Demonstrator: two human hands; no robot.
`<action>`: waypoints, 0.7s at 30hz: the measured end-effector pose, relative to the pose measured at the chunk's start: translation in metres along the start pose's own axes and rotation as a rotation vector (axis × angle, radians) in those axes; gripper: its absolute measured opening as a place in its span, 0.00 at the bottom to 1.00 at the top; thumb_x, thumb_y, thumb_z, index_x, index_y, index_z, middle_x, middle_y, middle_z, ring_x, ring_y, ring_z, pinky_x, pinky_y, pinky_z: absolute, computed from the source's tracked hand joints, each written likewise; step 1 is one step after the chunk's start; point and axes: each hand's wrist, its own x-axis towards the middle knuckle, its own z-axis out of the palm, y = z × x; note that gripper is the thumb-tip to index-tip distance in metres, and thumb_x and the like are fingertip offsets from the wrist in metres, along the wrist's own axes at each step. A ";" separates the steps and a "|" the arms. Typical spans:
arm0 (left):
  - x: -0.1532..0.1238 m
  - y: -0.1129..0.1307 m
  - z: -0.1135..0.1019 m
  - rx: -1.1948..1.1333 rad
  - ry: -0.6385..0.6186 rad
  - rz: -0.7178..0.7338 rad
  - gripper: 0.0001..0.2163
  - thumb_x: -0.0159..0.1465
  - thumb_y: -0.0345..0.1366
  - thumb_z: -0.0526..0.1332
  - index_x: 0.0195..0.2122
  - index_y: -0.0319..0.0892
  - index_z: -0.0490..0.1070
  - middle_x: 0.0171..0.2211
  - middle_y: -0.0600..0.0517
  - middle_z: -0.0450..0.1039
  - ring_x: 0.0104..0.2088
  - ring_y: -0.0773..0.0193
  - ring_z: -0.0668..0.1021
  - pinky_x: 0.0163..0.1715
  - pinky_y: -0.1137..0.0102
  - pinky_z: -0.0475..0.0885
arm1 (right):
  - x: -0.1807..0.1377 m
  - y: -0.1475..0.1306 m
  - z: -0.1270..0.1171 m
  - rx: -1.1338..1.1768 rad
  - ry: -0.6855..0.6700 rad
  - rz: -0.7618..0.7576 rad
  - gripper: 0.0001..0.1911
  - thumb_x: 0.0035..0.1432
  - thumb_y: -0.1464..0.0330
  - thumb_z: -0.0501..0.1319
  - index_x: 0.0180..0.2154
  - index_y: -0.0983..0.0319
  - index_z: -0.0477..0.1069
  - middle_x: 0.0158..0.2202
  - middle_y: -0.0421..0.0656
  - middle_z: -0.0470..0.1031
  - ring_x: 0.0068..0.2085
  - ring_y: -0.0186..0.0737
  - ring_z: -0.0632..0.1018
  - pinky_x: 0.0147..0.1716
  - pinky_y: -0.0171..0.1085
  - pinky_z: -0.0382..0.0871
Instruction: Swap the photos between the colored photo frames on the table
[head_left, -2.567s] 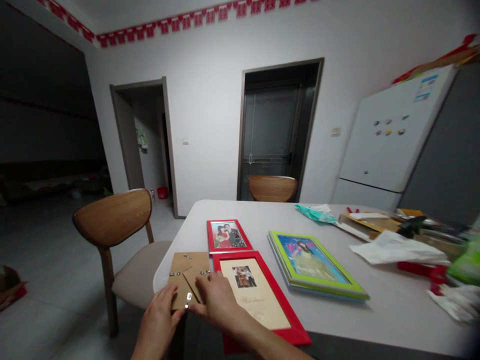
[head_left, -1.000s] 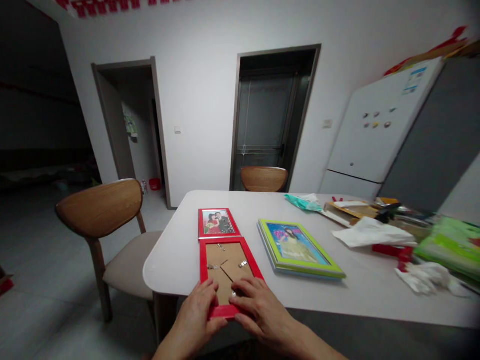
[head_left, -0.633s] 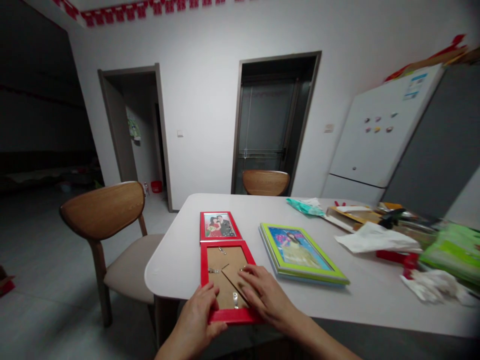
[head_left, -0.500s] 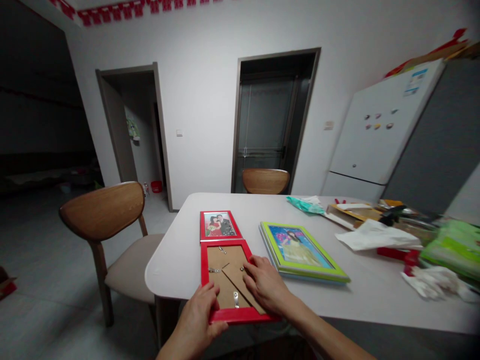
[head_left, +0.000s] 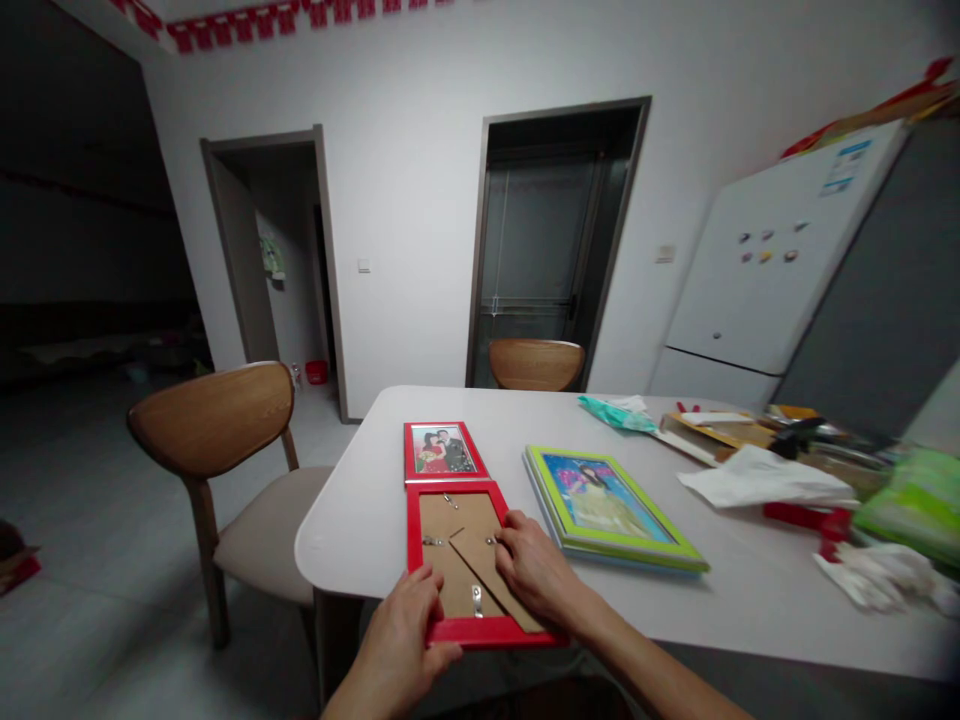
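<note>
A red picture frame (head_left: 415, 520) lies face down at the table's near edge, its brown backboard (head_left: 446, 515) with metal clips and a slanted stand leg facing up. My left hand (head_left: 409, 620) grips its lower left corner, thumb along the near edge. At the right side, my right hand (head_left: 536, 565) has its fingers curled over the border, the tips by the right-hand clip (head_left: 491, 541). Just beyond is a second red frame (head_left: 409, 455), face up, with a photo of two people. To the right sits a stack topped by a green frame (head_left: 637, 545) holding a portrait.
On the table's (head_left: 352, 520) right side are white paper (head_left: 765, 475), a teal-and-white packet (head_left: 619, 413), a crumpled white cloth (head_left: 874, 575) and a green bag (head_left: 915, 510). One wooden chair (head_left: 214, 420) stands at the left, another (head_left: 536, 363) at the far side.
The whole view has shifted slightly, so everything sits a little further right. Both hands keep nearly the same places on the red frame.
</note>
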 end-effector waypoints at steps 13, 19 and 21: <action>-0.001 0.000 0.001 -0.007 0.012 -0.011 0.24 0.45 0.32 0.63 0.45 0.38 0.65 0.46 0.45 0.68 0.53 0.59 0.62 0.51 0.67 0.58 | -0.002 -0.016 -0.004 -0.050 0.081 -0.014 0.12 0.52 0.70 0.50 0.36 0.62 0.69 0.39 0.47 0.65 0.41 0.40 0.65 0.40 0.35 0.56; -0.001 0.003 0.000 -0.001 0.006 0.006 0.24 0.45 0.31 0.62 0.46 0.40 0.64 0.46 0.46 0.68 0.53 0.58 0.62 0.52 0.65 0.58 | 0.018 -0.059 0.007 0.071 -0.094 -0.199 0.13 0.55 0.69 0.48 0.34 0.61 0.71 0.34 0.44 0.67 0.38 0.37 0.66 0.37 0.33 0.56; -0.001 0.004 -0.002 0.005 -0.009 -0.006 0.25 0.45 0.32 0.63 0.46 0.39 0.64 0.48 0.45 0.66 0.53 0.58 0.62 0.52 0.64 0.57 | 0.024 -0.065 0.011 0.065 -0.107 -0.205 0.14 0.56 0.69 0.47 0.32 0.61 0.71 0.32 0.44 0.67 0.36 0.36 0.67 0.35 0.33 0.56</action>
